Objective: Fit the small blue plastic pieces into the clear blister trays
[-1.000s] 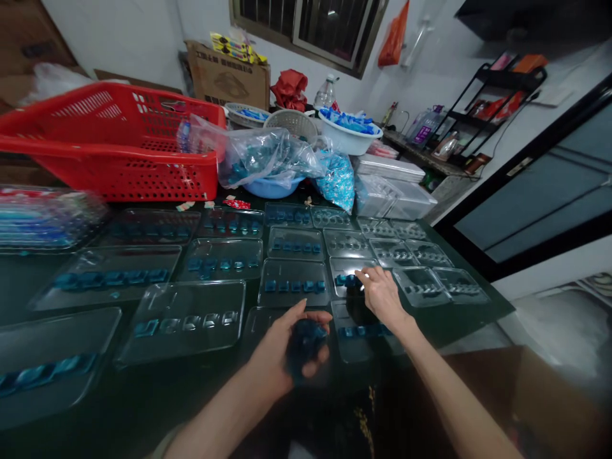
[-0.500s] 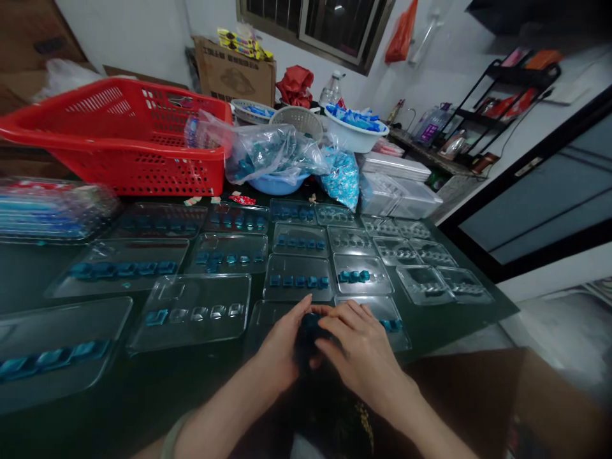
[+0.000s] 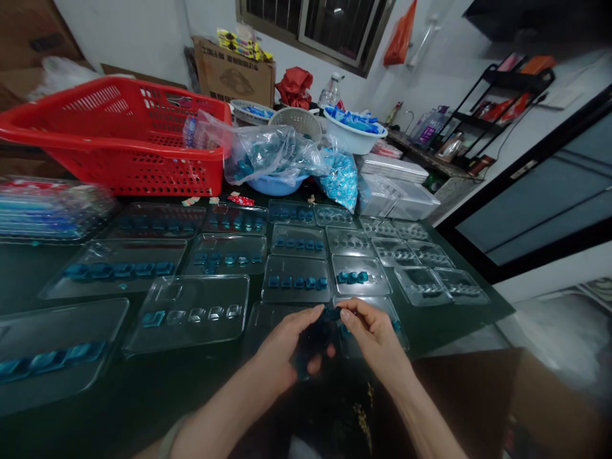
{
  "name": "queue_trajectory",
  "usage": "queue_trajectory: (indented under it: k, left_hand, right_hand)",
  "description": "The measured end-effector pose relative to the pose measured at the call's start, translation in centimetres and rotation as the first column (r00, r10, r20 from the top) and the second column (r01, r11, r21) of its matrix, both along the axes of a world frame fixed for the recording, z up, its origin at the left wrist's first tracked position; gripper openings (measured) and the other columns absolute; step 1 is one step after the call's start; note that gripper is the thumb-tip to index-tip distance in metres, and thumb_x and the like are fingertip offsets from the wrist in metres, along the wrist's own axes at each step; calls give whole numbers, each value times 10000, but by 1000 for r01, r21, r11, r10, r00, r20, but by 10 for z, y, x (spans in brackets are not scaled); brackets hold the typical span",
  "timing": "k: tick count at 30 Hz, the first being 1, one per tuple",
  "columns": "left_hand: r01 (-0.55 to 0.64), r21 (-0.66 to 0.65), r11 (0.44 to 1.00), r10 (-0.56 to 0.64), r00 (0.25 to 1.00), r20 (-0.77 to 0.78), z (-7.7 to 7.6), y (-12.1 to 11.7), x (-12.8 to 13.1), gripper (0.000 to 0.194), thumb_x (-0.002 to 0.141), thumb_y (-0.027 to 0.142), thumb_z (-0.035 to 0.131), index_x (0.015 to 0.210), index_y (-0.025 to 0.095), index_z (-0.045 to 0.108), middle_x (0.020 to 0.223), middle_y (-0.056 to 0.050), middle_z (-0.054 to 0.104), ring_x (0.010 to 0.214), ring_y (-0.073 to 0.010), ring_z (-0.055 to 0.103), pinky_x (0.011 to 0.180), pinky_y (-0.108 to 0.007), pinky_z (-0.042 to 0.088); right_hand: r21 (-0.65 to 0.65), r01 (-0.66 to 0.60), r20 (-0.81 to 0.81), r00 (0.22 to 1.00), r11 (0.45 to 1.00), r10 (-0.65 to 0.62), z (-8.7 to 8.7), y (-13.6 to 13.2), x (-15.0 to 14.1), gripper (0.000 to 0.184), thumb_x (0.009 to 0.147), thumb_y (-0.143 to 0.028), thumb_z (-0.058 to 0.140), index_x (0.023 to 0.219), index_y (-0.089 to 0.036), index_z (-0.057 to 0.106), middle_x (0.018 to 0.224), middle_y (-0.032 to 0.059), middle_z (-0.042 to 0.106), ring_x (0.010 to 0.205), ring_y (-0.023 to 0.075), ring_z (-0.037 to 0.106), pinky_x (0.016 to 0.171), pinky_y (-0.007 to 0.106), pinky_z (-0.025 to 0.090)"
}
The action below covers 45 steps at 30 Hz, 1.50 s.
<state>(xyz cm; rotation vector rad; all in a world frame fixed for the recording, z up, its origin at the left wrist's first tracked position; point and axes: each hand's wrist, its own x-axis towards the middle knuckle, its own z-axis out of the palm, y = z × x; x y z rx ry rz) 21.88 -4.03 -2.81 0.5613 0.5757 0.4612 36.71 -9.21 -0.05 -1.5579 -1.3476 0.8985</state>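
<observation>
My left hand is cupped low over the table's front, shut on a dark blue clump of small plastic pieces. My right hand meets the top of the clump, its thumb and fingertips pinching a blue piece. Just behind both hands lies a clear plastic blister tray with a short row of blue pieces in its pockets. Another clear tray sits partly under my right hand. Much of the clump is hidden by my fingers.
Several clear trays cover the dark tabletop, some holding blue pieces. Behind them are a red plastic basket, a clear bag of blue pieces, a white bowl and stacked trays. A cardboard box stands at the front right.
My right hand has come back from the tray on the right to the clump in my left hand. It has drawn slightly apart from my left hand, and that tray now shows blue pieces.
</observation>
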Motion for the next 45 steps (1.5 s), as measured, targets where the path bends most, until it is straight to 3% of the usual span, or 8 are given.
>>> queue_trajectory:
  k: [8, 13, 18, 28, 33, 38, 42, 45]
  left_hand:
    - [-48, 48, 998, 49, 998, -26, 6, 0, 1, 174, 730, 296, 558, 775, 129, 550, 569, -40, 569, 454, -109, 518, 312, -155, 273]
    - [26, 117, 993, -26, 1000, -1, 8, -1, 0, 119, 724, 239, 545, 685, 127, 530, 482, -34, 553, 398, -97, 486, 293, -144, 250]
    - [60, 180, 982, -56, 998, -24, 11, -3, 1, 109, 715, 194, 514, 747, 100, 559, 466, -42, 561, 335, -69, 422, 286, -144, 229]
    - [70, 213, 975, -103, 983, 151, 19, -12, 1, 144, 711, 225, 489, 776, 115, 556, 472, -16, 518, 352, -54, 361, 289, -141, 183]
    - [55, 220, 974, -96, 979, 181, 24, -15, 0, 115, 701, 221, 505, 744, 126, 552, 496, -9, 516, 346, -43, 343, 286, -137, 174]
    - [-41, 170, 985, 11, 985, 174, 23, -10, -2, 265, 689, 163, 526, 952, 194, 540, 756, -30, 571, 415, -66, 463, 281, -137, 197]
    - [32, 193, 981, -51, 994, 92, 23, -10, -4, 193, 749, 264, 516, 901, 152, 556, 553, -21, 544, 399, -75, 445, 296, -140, 189]
    - [74, 210, 975, -79, 997, 15, 26, -13, -4, 258, 770, 394, 486, 806, 145, 544, 457, -6, 516, 353, -57, 401, 300, -139, 178]
  right_hand:
    - [-14, -39, -47, 998, 999, 38, 0, -6, -2, 130, 794, -248, 519, 888, -181, 577, 776, 3, 593, 700, 124, 547, 660, 231, 413]
    - [12, -40, 10, 999, 999, 40, 1, -12, 2, 77, 771, -211, 541, 810, -176, 598, 729, -10, 587, 687, 115, 531, 635, 211, 400]
    - [21, -25, 73, 997, 999, 24, 0, -21, 7, 66, 775, -198, 527, 772, -164, 583, 702, -10, 564, 658, 111, 504, 609, 212, 390]
    - [86, 48, 22, 999, 995, -50, 10, -35, 6, 82, 791, -205, 511, 774, -166, 580, 700, -9, 547, 649, 105, 493, 588, 205, 381]
    - [74, 130, -97, 988, 989, -123, 11, -39, 1, 86, 766, -239, 557, 763, -162, 595, 617, -25, 519, 548, 81, 465, 515, 191, 370]
    - [38, 124, -364, 926, 992, -102, 4, -37, 1, 119, 748, -267, 590, 794, -159, 608, 616, -26, 520, 480, 61, 447, 473, 193, 354]
    - [46, 92, -546, 836, 995, -52, 1, -33, 1, 125, 752, -246, 588, 845, -164, 601, 674, -19, 525, 453, 41, 434, 436, 180, 315]
    - [35, 80, -592, 805, 996, -44, 2, -33, -1, 158, 761, -249, 577, 898, -173, 594, 667, -24, 514, 439, 38, 425, 417, 178, 304]
